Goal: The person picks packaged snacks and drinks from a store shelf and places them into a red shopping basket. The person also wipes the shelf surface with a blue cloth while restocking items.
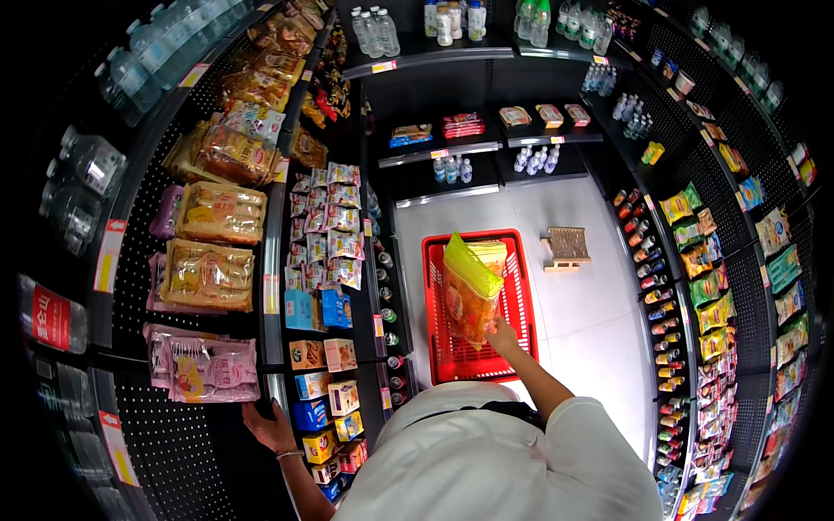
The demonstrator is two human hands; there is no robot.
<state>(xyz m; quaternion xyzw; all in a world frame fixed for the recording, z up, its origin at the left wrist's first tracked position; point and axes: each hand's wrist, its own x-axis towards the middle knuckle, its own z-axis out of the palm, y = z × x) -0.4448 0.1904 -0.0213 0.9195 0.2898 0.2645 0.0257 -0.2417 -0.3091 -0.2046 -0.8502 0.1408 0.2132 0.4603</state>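
My right hand (500,336) grips the lower corner of a packaged bread bag (466,296) with a yellow-green top, over a red plastic shopping basket (531,293). Another pale yellow package (490,253) shows behind that bag, at the basket. My left hand (270,430) is at the shelf on the left, its fingers by the lower edge of a pink pack of rolls (212,368); whether it touches the pack I cannot tell. Above that pack lie yellow-wrapped packs of rolls (208,275) on the same shelf.
Shelves of bottled water (146,58) and small boxed snacks (342,355) stand on the left. Across the back run shelves with bottles and trays (515,117). On the right are cans (651,267) and snack bags (713,316). A small wooden stool (568,247) stands on the floor right of the basket.
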